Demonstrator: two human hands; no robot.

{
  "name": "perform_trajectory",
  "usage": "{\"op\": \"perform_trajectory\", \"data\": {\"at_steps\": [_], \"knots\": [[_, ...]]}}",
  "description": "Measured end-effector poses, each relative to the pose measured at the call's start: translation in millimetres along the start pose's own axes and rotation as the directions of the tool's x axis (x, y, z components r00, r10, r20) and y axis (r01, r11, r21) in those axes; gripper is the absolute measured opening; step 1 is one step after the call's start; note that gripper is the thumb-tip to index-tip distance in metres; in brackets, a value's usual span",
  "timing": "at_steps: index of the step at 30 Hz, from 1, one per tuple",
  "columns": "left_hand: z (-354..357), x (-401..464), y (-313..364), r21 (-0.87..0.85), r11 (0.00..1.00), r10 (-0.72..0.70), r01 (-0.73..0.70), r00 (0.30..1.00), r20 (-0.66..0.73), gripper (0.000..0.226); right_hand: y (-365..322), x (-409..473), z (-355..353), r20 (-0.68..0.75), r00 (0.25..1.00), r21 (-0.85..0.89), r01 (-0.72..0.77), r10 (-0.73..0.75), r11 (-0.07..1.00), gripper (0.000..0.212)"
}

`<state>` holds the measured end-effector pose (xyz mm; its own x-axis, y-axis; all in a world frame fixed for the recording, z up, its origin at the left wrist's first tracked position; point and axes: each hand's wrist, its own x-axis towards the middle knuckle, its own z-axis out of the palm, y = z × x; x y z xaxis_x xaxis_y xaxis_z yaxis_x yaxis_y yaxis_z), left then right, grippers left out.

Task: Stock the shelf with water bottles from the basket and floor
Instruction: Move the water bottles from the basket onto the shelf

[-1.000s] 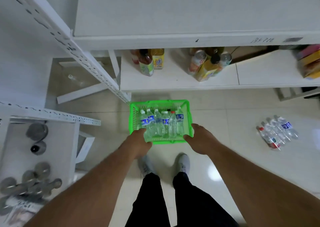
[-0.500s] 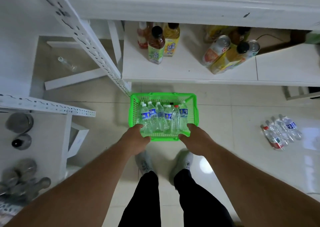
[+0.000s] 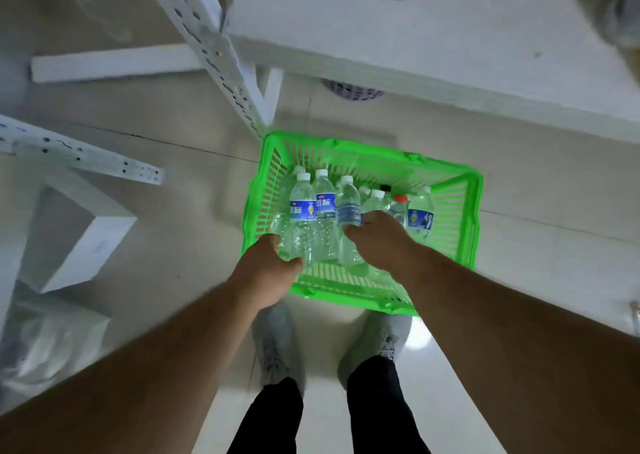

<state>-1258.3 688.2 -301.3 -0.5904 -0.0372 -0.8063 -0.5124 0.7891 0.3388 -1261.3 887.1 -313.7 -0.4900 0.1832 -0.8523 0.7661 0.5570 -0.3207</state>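
Observation:
A green plastic basket (image 3: pixel 464 180) stands on the tiled floor just before my feet, holding several clear water bottles with blue labels. My left hand (image 3: pixel 268 273) reaches in at the near left corner and grips the base of the leftmost water bottle (image 3: pixel 302 208). My right hand (image 3: pixel 379 242) lies over the middle of the basket, fingers curled down around another water bottle (image 3: pixel 374 200) whose body is hidden under the hand. The white lowest shelf (image 3: pixel 415 45) runs above the basket.
A perforated white shelf upright (image 3: pixel 214 48) comes down just left of the basket. A white box (image 3: pixel 79 239) and clear plastic bags (image 3: pixel 52 343) lie on the left. My grey shoes (image 3: pixel 273 343) stand right behind the basket. Items on the shelf are blurred.
I have bent lower, so the basket looks much closer. Both hands left the basket's near rim and went inside among the bottles, each closing on one.

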Motion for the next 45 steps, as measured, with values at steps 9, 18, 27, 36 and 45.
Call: {"op": "perform_trajectory", "data": {"at_steps": [9,18,27,36,45], "knots": [[80.8,118.5,-33.2,-0.04,0.999,-0.014,0.011,0.997,-0.075,0.074,-0.1,143.7,47.0,-0.024,0.991,-0.041,0.131,-0.132,0.991,0.04],[99.8,153.8,-34.9,0.026,1.0,0.015,-0.01,0.982,-0.187,0.064,-21.3,195.5,59.2,-0.019,0.994,-0.163,0.105,-0.109,0.981,0.045],[112.8,145.7,-27.1,0.041,0.992,-0.104,0.117,0.962,-0.253,0.065,-27.5,197.8,49.0,0.209,0.977,-0.158,0.07,-0.036,0.985,0.011],[129.2,153.3,-26.3,-0.119,0.958,-0.285,0.263,0.926,-0.249,0.073,-31.7,208.2,54.5,0.256,0.964,-0.235,0.139,-0.077,0.962,0.024],[127.6,153.1,-43.6,-0.281,0.95,-0.221,0.136,0.929,-0.296,0.054,-20.5,201.7,45.6,0.269,0.952,-0.106,0.182,-0.148,0.977,0.045]]}}
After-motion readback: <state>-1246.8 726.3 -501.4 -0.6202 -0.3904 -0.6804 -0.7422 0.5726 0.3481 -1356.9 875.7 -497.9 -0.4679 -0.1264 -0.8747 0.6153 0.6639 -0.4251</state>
